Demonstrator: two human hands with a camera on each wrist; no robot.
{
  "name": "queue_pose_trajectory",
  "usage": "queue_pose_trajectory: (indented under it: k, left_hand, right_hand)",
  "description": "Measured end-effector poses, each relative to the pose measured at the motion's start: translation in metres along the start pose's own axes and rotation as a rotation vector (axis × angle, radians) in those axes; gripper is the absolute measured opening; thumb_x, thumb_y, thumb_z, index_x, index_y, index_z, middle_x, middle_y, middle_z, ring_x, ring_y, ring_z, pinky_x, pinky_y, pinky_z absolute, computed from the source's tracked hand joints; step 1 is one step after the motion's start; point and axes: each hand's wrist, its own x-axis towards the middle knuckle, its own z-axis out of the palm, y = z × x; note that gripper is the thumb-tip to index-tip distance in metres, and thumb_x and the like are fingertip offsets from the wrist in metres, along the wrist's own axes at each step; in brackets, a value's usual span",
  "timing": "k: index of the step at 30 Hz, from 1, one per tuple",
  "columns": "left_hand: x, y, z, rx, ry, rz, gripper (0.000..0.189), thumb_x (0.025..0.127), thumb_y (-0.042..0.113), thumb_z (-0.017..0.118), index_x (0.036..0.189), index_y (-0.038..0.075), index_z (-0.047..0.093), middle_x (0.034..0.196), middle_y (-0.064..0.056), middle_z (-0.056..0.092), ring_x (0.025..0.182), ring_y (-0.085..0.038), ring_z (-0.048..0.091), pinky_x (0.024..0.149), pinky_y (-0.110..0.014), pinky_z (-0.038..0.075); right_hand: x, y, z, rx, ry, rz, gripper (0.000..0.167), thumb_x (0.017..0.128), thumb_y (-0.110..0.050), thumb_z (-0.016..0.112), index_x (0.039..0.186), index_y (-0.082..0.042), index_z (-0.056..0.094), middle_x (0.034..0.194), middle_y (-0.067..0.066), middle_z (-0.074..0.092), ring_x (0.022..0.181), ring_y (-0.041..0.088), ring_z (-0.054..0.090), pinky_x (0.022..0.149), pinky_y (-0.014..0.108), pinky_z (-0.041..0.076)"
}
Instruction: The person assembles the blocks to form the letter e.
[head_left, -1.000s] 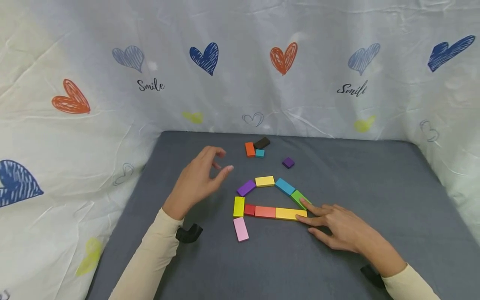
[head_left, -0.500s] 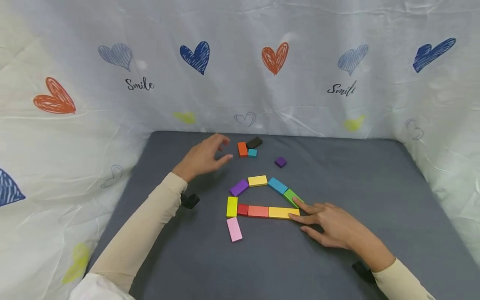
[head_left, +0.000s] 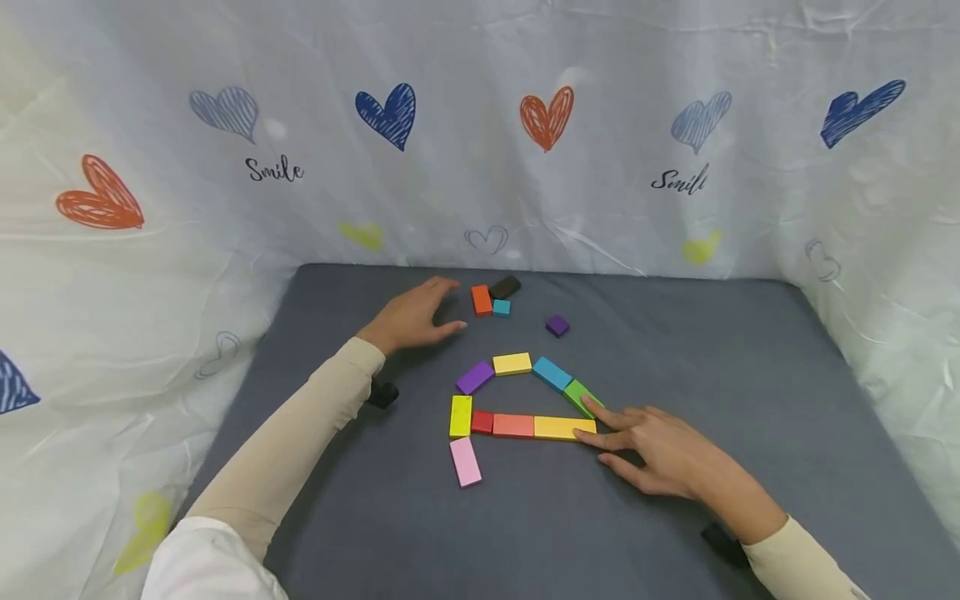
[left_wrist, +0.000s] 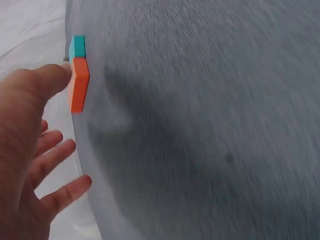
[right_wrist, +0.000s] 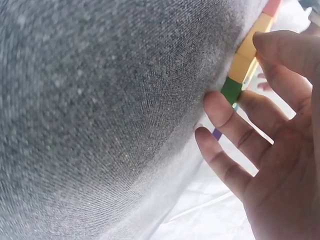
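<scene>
- Nearest the body, a pink block (head_left: 465,462) lies slightly slanted, its long axis running mostly away from the person; its far end comes up to the near end of a yellow-green block (head_left: 461,416);
- to the right, the right hand (head_left: 660,454) has its fingers spread and extended, gripping nothing; one fingertip rests on a green block (head_left: 576,392), another near the right end of a long yellow block (head_left: 555,428);
- that yellow block, a salmon block (head_left: 513,426) and a red block (head_left: 482,422) form a straight row, long axis left to right, meeting the yellow-green block at its left end;
- beyond the row, a purple block (head_left: 476,378), a pale yellow block (head_left: 512,364), a blue block (head_left: 552,374) and the green one arch over it; whether green touches the row's end is hidden by a finger;
- farther off on the left, the left hand (head_left: 411,318) is open and holds nothing, thumb and fingers parted toward an orange block (head_left: 482,301);
- this relation seems to matter most: the orange block lies just to the right of the left fingertips, apparently apart from them, its long axis pointing away from the person; the left hand is clearly the nearer;
- a teal block (head_left: 502,308) and, farthest, a dark block (head_left: 506,287) sit beside the orange one; a small dark purple block (head_left: 557,326) lies apart, to their right.
</scene>
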Motion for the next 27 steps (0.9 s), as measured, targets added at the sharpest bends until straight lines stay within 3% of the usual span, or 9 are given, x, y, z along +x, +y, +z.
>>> queue_pose_trajectory:
  k: [6, 12, 21, 27]
  left_hand:
    - [0.019, 0.014, 0.011, -0.031, 0.008, -0.041, 0.081, 0.1, 0.05, 0.07, 0.161, 0.007, 0.04, 0.162, -0.013, 0.045, 0.147, -0.03, 0.048, 0.118, -0.051, 0.041]
    - [0.035, 0.021, 0.015, -0.046, -0.016, -0.042, 0.083, 0.099, 0.048, 0.072, 0.163, 0.008, 0.038, 0.164, -0.012, 0.043, 0.15, -0.029, 0.044, 0.12, -0.048, 0.038]
    - [0.044, 0.023, 0.024, -0.037, -0.041, -0.06, 0.081, 0.099, 0.043, 0.075, 0.162, 0.008, 0.039, 0.163, -0.013, 0.046, 0.147, -0.031, 0.047, 0.121, -0.048, 0.038]
    - [0.047, 0.024, 0.023, -0.027, -0.023, -0.053, 0.07, 0.1, 0.038, 0.075, 0.157, 0.008, 0.048, 0.156, -0.013, 0.053, 0.136, -0.03, 0.055, 0.116, -0.047, 0.043]
  right_hand:
    - [-0.002, 0.002, -0.001, 0.007, -0.016, 0.005, 0.048, 0.103, -0.037, 0.069, 0.15, -0.04, 0.058, 0.163, 0.003, 0.047, 0.083, -0.001, 0.052, 0.088, 0.043, 0.054]
    - [-0.002, 0.002, 0.0, 0.009, -0.008, 0.008, 0.047, 0.103, -0.036, 0.07, 0.149, -0.04, 0.059, 0.162, 0.003, 0.048, 0.081, -0.002, 0.05, 0.088, 0.043, 0.054]
    - [-0.001, 0.002, 0.003, 0.025, 0.01, 0.001, 0.047, 0.102, -0.035, 0.071, 0.148, -0.038, 0.06, 0.161, 0.004, 0.049, 0.077, -0.002, 0.046, 0.078, 0.034, 0.05]
    - [0.0, 0.002, 0.003, 0.022, 0.008, 0.006, 0.046, 0.102, -0.035, 0.071, 0.148, -0.038, 0.061, 0.161, 0.003, 0.049, 0.083, 0.0, 0.052, 0.082, 0.037, 0.052]
